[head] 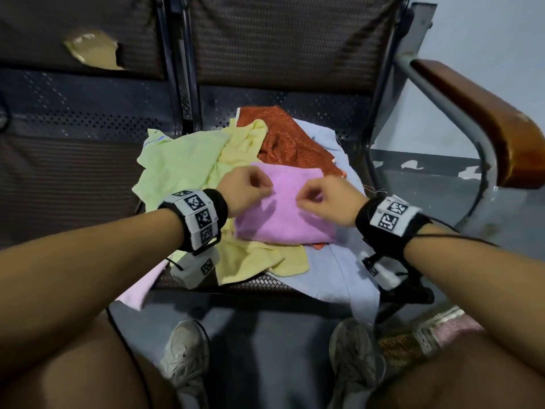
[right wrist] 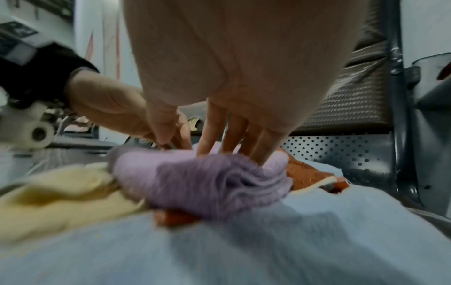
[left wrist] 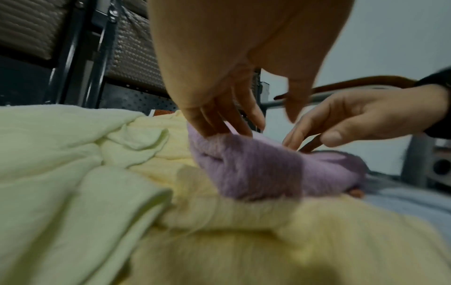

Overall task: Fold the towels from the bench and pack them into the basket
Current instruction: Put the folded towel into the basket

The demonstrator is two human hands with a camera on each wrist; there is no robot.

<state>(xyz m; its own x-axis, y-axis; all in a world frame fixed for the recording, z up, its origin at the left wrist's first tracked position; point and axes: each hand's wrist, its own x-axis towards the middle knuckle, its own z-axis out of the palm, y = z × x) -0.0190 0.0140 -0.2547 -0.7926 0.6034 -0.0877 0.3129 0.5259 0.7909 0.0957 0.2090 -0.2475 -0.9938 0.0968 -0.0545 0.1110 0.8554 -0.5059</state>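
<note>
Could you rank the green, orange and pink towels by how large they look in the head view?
1. Green towel, the widest spread.
2. Pink towel and orange towel: similar. The pink one is folded and the orange one partly covered, so unsure.

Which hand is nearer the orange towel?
Right. The right hand sits on the pink towel just below the orange towel. The left hand is at the pink towel's left edge, over the yellow towel, farther off.
</note>
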